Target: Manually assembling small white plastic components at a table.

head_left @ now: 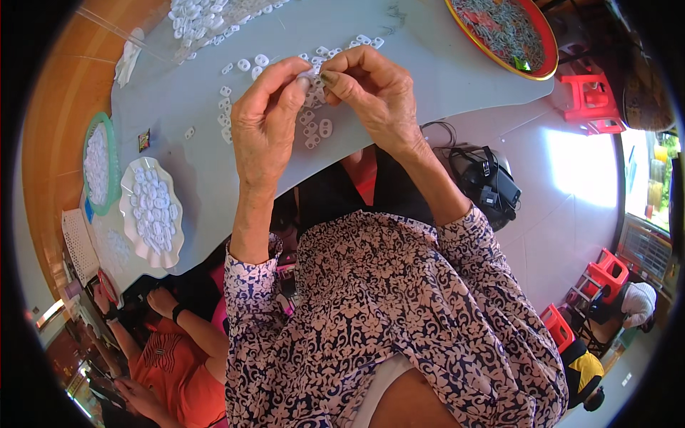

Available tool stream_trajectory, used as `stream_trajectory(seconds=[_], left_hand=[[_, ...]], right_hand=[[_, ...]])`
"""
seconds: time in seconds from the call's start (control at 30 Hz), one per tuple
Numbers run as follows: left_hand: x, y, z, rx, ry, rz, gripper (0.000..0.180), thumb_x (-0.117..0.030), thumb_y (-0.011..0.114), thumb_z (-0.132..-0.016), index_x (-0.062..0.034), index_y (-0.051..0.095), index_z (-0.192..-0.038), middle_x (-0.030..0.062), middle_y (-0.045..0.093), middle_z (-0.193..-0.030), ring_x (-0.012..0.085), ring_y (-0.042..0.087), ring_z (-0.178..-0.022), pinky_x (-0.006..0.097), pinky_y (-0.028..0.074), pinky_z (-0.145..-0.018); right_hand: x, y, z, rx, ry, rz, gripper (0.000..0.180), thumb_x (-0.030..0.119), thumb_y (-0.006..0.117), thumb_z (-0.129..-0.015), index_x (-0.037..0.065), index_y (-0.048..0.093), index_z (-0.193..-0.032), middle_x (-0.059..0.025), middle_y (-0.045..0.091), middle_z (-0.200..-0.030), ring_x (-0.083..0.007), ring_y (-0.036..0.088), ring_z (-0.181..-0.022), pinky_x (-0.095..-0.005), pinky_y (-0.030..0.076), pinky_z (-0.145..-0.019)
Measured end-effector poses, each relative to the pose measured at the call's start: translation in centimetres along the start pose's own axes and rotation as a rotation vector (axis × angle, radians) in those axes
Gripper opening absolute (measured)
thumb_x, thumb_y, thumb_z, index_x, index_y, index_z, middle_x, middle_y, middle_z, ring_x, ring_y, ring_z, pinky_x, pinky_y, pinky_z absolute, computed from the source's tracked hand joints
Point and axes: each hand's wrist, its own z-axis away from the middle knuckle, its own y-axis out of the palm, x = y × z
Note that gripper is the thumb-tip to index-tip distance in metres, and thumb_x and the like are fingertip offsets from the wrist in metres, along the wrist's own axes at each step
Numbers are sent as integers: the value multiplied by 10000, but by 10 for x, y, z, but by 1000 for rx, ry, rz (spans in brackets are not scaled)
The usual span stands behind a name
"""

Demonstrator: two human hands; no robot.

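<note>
Piece [309, 73], white, pinched by left hand [262, 128]; right hand [385, 100] pinching, contents unclear.

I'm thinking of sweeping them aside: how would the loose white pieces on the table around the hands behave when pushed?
The loose white pieces would probably slide rather than roll, since most seem to lie flat on a smooth-looking tabletop. They're likely light, being small with openings through them. They may scatter, as they lie loosely in clusters.

White pieces [325, 128]; pale blue-grey tabletop [457, 75]; yellow-rimmed red tray [544, 37]; mint-green basket [113, 164]; pink-on-navy floral shirt [399, 292]
</note>
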Motion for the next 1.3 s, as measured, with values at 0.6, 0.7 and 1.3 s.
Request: stream_trajectory(seconds=[0.6,0.7,1.3], left_hand=[[7,2,-10,-38,-50,243,140,-144,616,-872,-22,612,-941,-22,572,-807,57,493,-710,202,416,-650],[8,3,-11,-49,-63,292,142,-142,610,-875,-18,612,-944,-18,576,-812,59,496,-713,203,417,-658],[-2,7,-15,-24,116,59,103,-98,591,-877,-10,600,-931,-31,566,-776,37,476,-689,182,401,-613]], right_hand=[[0,2,1,-77,-38,7,103,17,596,-849,-20,560,-938,-12,582,-797,-57,543,-708,-202,469,-658],[0,2,1,-81,-35,18,101,9,594,-846,-21,559,-936,-13,581,-798,-57,544,-713,-202,471,-659],[3,2,1,-98,-47,-10,92,-4,593,-840,-26,556,-922,-19,578,-805,-62,546,-716,-206,476,-661]])
